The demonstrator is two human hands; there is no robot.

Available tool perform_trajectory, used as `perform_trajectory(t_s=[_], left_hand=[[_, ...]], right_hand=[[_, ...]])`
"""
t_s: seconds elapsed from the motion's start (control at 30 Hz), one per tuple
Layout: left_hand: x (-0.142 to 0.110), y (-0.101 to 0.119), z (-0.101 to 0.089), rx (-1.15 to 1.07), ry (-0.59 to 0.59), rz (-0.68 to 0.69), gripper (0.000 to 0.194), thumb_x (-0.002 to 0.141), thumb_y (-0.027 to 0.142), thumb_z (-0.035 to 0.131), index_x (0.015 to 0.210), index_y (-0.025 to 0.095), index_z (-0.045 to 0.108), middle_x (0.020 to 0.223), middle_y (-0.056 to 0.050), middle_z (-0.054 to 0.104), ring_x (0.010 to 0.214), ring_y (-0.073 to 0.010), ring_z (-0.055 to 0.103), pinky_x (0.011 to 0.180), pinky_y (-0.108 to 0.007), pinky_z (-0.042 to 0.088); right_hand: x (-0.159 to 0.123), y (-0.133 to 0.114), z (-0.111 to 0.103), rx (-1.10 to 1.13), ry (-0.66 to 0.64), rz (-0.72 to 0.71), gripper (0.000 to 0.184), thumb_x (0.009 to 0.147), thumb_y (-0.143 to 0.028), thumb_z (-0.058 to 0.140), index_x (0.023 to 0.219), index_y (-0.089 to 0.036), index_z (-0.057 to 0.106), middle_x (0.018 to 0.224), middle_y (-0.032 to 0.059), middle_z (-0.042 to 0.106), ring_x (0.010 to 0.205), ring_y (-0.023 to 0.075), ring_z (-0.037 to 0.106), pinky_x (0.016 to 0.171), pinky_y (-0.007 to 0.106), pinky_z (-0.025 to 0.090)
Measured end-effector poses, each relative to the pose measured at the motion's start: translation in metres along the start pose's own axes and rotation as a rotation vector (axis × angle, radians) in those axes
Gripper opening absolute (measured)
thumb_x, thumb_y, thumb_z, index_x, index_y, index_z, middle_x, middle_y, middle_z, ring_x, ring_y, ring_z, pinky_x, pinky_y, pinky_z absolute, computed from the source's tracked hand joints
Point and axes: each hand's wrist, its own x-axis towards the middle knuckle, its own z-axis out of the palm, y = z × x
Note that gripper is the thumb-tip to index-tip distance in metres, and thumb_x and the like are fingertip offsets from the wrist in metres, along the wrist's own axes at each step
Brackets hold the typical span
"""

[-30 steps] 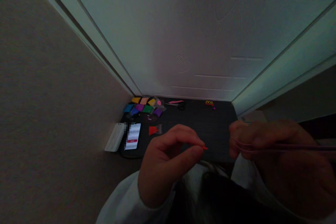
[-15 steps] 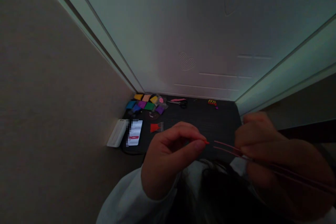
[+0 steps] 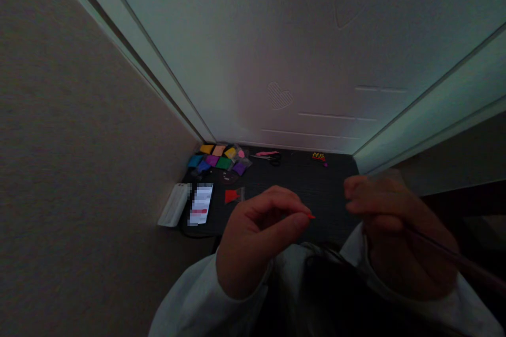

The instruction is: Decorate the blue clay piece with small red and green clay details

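My left hand (image 3: 261, 237) pinches a small pointed bit of orange-red clay (image 3: 311, 216) between thumb and forefinger, its tip poking out to the right. Off to the right, my right hand (image 3: 389, 216) is curled and a little blurred by motion. Pink tweezers (image 3: 454, 258) lie in its grip, their back end running out to the lower right while the tips are hidden by the fingers. Beyond my left hand, a small bag of orange-red clay (image 3: 231, 196) rests on the dark table (image 3: 292, 184).
At the back left of the table are several coloured clay packets (image 3: 224, 162). Scissors (image 3: 272, 158) lie near the door (image 3: 316, 63), and a small red piece with yellow dots (image 3: 318, 157) sits farther right. A lit phone (image 3: 202, 204) and a white case (image 3: 174, 205) occupy the left edge.
My right hand has drawn back and turned, so the tweezers' tips no longer point at the clay bit. The left hand keeps its pinch almost unmoved.
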Motion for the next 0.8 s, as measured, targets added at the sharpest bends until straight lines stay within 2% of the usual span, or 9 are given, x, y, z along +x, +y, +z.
perform_trajectory(t_s=[0.1, 0.23, 0.47, 0.8], left_hand=[[0.001, 0.0, -0.001, 0.025, 0.001, -0.008, 0.006, 0.069, 0.018, 0.066, 0.069, 0.023, 0.07, 0.072, 0.0, 0.06, 0.073, -0.0125, 0.054, 0.068, -0.023, 0.042], [0.002, -0.001, -0.003, 0.019, 0.012, -0.005, 0.006, 0.068, 0.018, 0.067, 0.068, 0.023, 0.07, 0.071, -0.001, 0.059, 0.073, -0.0139, 0.054, 0.069, -0.025, 0.043], [0.003, -0.002, -0.004, 0.036, -0.005, -0.012, 0.006, 0.069, 0.018, 0.066, 0.069, 0.022, 0.069, 0.074, -0.001, 0.059, 0.075, -0.0139, 0.054, 0.071, -0.025, 0.043], [-0.001, -0.003, -0.003, 0.004, -0.015, -0.042, 0.005, 0.069, 0.02, 0.066, 0.071, 0.023, 0.069, 0.075, 0.001, 0.058, 0.076, -0.0123, 0.054, 0.072, -0.024, 0.042]], right_hand=[[0.002, -0.003, 0.012, -0.041, 0.036, 0.027, 0.009, 0.081, -0.02, 0.051, 0.089, -0.022, 0.055, 0.064, -0.0001, 0.059, 0.063, 0.0153, 0.057, 0.061, 0.03, 0.045], [0.006, -0.006, 0.019, -0.078, 0.067, -0.035, 0.01, 0.072, -0.013, 0.06, 0.081, -0.018, 0.057, 0.058, -0.0021, 0.058, 0.051, 0.0102, 0.052, 0.062, 0.029, 0.044], [0.008, -0.007, 0.021, -0.031, 0.058, -0.053, 0.015, 0.065, -0.005, 0.062, 0.076, -0.014, 0.058, 0.051, -0.0031, 0.054, 0.045, 0.0082, 0.047, 0.061, 0.037, 0.044], [0.008, -0.008, 0.023, -0.028, 0.066, -0.043, 0.015, 0.066, -0.004, 0.06, 0.077, -0.014, 0.06, 0.054, -0.0022, 0.056, 0.046, 0.0074, 0.047, 0.06, 0.036, 0.043]])
